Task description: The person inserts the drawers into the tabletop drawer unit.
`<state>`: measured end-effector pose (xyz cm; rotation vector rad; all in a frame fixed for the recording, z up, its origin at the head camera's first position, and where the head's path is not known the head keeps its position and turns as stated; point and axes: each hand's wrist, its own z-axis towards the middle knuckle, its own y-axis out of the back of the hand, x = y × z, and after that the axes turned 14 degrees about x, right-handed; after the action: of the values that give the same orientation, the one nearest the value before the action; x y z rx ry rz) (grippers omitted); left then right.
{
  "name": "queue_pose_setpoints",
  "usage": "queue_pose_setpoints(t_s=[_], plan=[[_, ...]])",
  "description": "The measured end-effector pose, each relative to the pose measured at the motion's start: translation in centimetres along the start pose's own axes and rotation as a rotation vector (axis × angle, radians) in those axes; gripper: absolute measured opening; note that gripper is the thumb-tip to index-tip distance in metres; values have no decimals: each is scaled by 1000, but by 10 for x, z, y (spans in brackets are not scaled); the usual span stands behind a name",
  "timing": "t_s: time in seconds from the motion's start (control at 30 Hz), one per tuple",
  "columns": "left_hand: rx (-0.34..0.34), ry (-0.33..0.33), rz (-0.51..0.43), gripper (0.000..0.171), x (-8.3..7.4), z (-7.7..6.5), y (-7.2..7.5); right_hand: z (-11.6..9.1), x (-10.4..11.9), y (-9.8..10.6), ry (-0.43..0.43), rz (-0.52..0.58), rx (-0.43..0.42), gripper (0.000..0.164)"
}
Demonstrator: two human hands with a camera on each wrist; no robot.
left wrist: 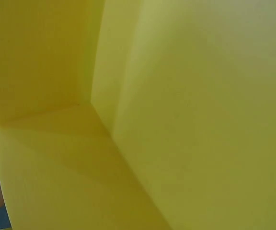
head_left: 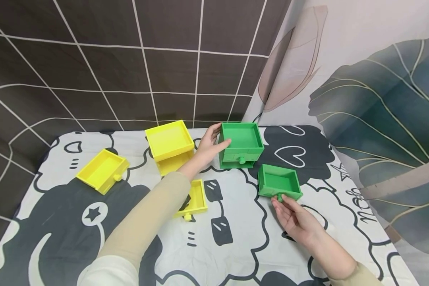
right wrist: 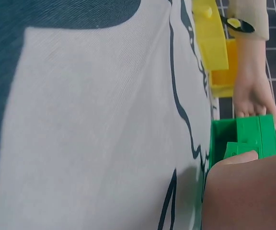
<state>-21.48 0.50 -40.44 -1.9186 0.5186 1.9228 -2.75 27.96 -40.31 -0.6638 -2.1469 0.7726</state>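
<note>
The green cabinet (head_left: 242,137) stands at the back of the bed-like cloth surface, a drawer with a round knob in its upper slot and its lower slot open. My left hand (head_left: 209,145) holds its left side, thumb over the top edge and fingers along the outer wall. In front of it and to the right, a loose green drawer (head_left: 279,179) is tilted, with its knob between the thumb and fingers of my right hand (head_left: 298,218). A yellow cabinet (head_left: 169,141) stands left of the green one, filling most of the left wrist view with yellow surfaces (left wrist: 200,120).
One yellow drawer (head_left: 103,170) lies on the patterned cloth (head_left: 236,258) at the left. Another yellow drawer (head_left: 199,196) sits in front of the yellow cabinet, partly hidden by my left forearm. A dark gridded curtain (head_left: 171,71) hangs behind.
</note>
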Motion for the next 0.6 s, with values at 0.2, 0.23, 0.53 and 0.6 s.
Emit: queue_pose_setpoints(t_s=[0.2, 0.23, 0.53, 0.6], plan=[[2, -7, 4, 73, 1, 0, 0, 12, -9, -11, -24, -42, 27, 33], [1, -7, 4, 73, 1, 0, 0, 14, -11, -13, -23, -48, 28, 33], [-3, -16, 1, 72, 1, 0, -1, 32, -31, -27, -24, -119, 49, 32], [-3, -17, 0, 72, 1, 0, -1, 35, -35, -30, -26, -132, 57, 31]])
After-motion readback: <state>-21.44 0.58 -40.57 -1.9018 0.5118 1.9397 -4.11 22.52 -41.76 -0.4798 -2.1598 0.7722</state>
